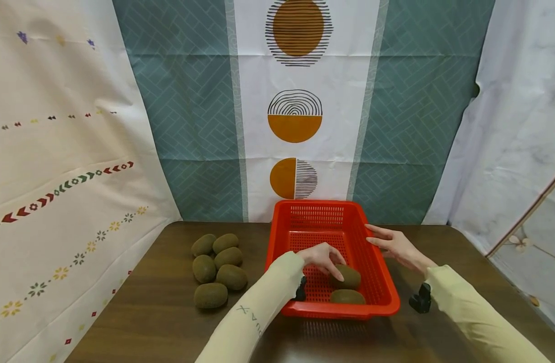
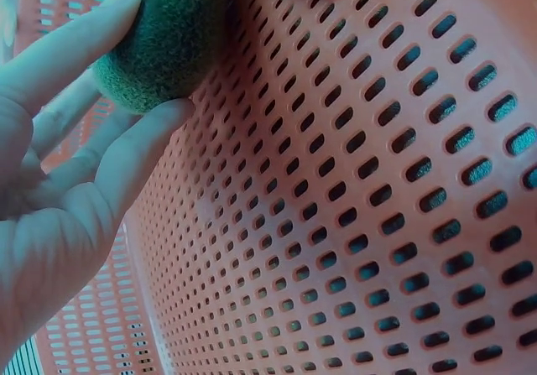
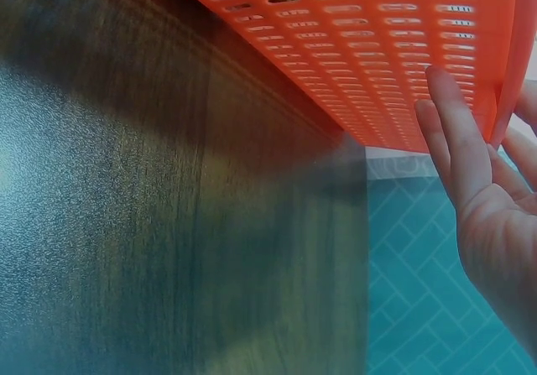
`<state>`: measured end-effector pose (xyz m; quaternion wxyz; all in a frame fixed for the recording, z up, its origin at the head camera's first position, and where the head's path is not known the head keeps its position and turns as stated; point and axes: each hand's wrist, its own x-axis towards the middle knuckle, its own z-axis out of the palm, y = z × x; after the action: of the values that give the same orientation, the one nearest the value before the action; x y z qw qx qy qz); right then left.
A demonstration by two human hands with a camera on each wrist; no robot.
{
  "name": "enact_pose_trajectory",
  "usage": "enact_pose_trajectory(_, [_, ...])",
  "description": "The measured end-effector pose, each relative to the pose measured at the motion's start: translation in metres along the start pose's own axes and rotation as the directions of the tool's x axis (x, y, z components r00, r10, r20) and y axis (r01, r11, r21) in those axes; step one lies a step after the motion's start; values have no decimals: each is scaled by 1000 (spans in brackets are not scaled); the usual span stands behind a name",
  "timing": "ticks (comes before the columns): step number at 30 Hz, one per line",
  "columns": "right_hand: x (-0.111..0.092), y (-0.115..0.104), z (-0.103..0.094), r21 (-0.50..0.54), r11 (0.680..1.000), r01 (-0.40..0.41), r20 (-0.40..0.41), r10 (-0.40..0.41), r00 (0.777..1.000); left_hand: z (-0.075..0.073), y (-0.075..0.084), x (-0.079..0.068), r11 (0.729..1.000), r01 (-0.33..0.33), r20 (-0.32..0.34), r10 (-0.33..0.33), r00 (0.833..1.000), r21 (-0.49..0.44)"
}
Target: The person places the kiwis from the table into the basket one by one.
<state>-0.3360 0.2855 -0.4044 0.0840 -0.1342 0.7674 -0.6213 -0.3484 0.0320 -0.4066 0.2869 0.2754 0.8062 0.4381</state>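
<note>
My left hand (image 1: 324, 258) reaches down into a red perforated plastic basket (image 1: 381, 282). Its thumb and fingers pinch a fuzzy brown kiwi (image 1: 345, 277), which looks green in the left wrist view, where the thumb (image 2: 159, 132) and a finger press its sides. A second kiwi (image 1: 347, 296) lies close in front of it, by the basket's near wall. At the basket's right side, my right hand (image 1: 393, 246) touches the rim with extended fingers. The right wrist view shows two of these fingers (image 3: 457, 136) along the outer perforated wall, others beyond the rim.
Several more kiwis (image 1: 229, 277) lie grouped on the dark wooden table (image 1: 155, 302), left of the basket. Behind the table's far edge hangs a teal and white curtain (image 1: 196, 126). Patterned cloth (image 1: 68, 201) borders the left side and a pale sheet (image 1: 509, 151) the right.
</note>
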Motion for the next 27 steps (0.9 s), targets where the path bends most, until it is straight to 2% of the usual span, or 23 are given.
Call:
enact_pose_trajectory(9, [-1,-1,0,-4,1000,-1,4,1,1000,2,2,-1,999,40,24,-39,999,-25])
enact_pose_trajectory(15, [-1,-2,1,-12,1000,16,22,-15,1000,1,3,-2,998,59,19,-59,998,-3])
enact_pose_trajectory(22, [-2,-2,2,1,1000,-2,2,2,1000,-5,14,-9,997,68,-18,-68,998,47])
enact_pose_trajectory(27, [-2,-1,1,-4,1000,-1,8,1,1000,-14,22,-17,1000,29,-59,-28,998,9])
